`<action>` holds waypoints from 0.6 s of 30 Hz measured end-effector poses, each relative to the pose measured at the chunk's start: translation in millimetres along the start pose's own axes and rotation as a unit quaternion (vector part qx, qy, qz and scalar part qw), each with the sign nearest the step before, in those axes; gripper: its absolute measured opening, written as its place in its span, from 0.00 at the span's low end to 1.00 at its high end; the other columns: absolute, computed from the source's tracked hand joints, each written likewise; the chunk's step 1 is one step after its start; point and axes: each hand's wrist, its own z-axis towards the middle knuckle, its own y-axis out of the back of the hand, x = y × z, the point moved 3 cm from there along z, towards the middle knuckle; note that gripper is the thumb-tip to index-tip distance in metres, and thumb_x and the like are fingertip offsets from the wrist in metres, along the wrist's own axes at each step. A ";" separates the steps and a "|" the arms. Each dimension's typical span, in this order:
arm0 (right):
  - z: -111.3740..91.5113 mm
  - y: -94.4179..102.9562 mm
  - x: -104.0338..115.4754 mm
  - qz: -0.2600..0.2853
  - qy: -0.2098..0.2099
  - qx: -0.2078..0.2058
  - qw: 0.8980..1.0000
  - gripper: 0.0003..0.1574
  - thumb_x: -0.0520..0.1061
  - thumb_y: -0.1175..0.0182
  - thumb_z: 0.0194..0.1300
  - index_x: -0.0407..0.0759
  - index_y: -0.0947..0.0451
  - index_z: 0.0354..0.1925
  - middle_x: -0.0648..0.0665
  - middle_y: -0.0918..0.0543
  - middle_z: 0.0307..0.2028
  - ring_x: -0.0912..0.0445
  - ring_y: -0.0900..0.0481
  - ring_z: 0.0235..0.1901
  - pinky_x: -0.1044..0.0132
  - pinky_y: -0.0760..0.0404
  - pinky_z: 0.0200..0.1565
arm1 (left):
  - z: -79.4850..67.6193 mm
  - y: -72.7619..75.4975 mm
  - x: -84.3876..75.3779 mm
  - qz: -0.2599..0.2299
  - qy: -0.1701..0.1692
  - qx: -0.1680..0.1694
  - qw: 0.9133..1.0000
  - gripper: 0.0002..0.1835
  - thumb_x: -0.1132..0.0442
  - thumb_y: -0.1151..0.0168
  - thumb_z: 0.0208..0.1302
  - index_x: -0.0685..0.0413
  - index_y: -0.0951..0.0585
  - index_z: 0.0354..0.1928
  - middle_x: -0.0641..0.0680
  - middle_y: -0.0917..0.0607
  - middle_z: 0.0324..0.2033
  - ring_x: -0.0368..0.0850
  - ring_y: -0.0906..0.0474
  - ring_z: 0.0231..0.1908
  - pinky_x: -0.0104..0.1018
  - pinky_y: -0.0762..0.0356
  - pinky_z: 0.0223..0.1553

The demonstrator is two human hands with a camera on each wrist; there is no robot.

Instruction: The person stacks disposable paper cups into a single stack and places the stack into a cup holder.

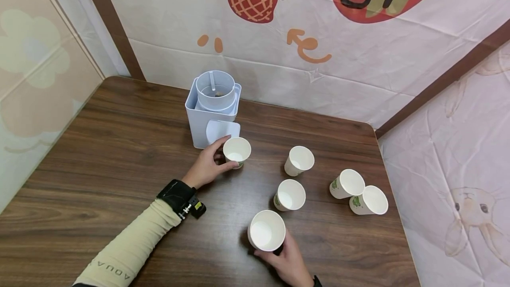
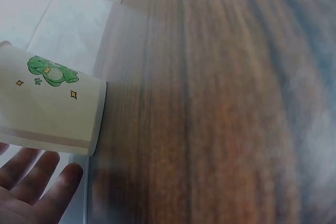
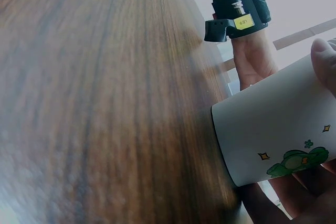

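My left hand (image 1: 206, 164) grips a white paper cup (image 1: 237, 149), thumb on the near side and index finger behind it. The cup stands just in front of a pale blue box-shaped device (image 1: 197, 123) with a round open top. In the left wrist view, this cup (image 2: 50, 103) shows a green cartoon animal print, with fingers beside it. Nearer to me, my right hand (image 1: 290, 261) holds another paper cup (image 1: 266, 233) from its right side. The right wrist view has that cup (image 3: 278, 121) with my thumb at its rim and fingers beneath the print.
Two separate paper cups, a farther one (image 1: 299, 159) and a nearer one (image 1: 290, 196), stand between my hands and the right side. Farther right, two more, a left one (image 1: 346, 184) and a right one (image 1: 370, 200), stand close together. Printed cloth (image 1: 255, 65) hangs behind the wooden table (image 1: 99, 145).
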 end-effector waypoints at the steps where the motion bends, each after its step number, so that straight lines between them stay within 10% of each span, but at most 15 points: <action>1: 0.1 0.1 0.2 0.001 0.002 0.000 1.000 0.44 0.46 0.27 0.49 0.46 0.34 0.63 0.44 0.22 0.54 0.50 0.23 0.52 0.59 0.25 0.54 | 0.1 0.2 -0.4 0.001 -0.001 0.000 1.000 0.42 0.64 0.30 0.53 0.67 0.38 0.69 0.69 0.27 0.55 0.61 0.23 0.47 0.55 0.23 0.49; 18: -0.1 -0.3 -0.6 0.004 -0.004 0.002 1.000 0.44 0.45 0.27 0.49 0.45 0.33 0.62 0.42 0.22 0.54 0.49 0.23 0.52 0.59 0.25 0.55 | -0.2 1.1 -1.1 0.000 -0.009 -0.005 1.000 0.38 0.63 0.29 0.52 0.67 0.33 0.65 0.68 0.23 0.51 0.59 0.22 0.44 0.56 0.22 0.46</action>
